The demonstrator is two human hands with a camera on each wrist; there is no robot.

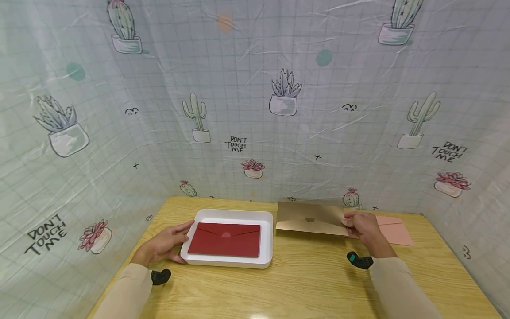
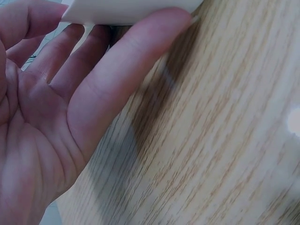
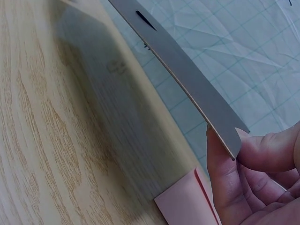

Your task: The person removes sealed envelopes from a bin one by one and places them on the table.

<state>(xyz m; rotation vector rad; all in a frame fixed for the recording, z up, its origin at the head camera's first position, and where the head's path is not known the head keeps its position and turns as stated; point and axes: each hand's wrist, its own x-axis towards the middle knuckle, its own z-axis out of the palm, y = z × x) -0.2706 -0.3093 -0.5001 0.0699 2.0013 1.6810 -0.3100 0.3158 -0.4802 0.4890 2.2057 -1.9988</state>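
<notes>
My right hand (image 1: 362,228) pinches the right end of a gold envelope (image 1: 311,218) between thumb and fingers. The right wrist view shows this envelope (image 3: 183,70) edge-on, lifted above the table. On the left stands a shallow white tray (image 1: 235,264), with a red envelope (image 1: 225,241) lying flap side up in it. My left hand (image 1: 166,243) holds the tray's left end, fingers by the side wall and thumb at the front corner. Its thumb (image 2: 126,65) lies along the tray's outside in the left wrist view. A pink envelope (image 1: 396,230) lies on the table, partly behind my right hand.
The light wood table (image 1: 303,283) bears the tray and the pink envelope. A plastic sheet (image 1: 255,110) printed with cacti hangs behind the table and along both sides. Each wrist carries a black strap-like device (image 1: 360,260).
</notes>
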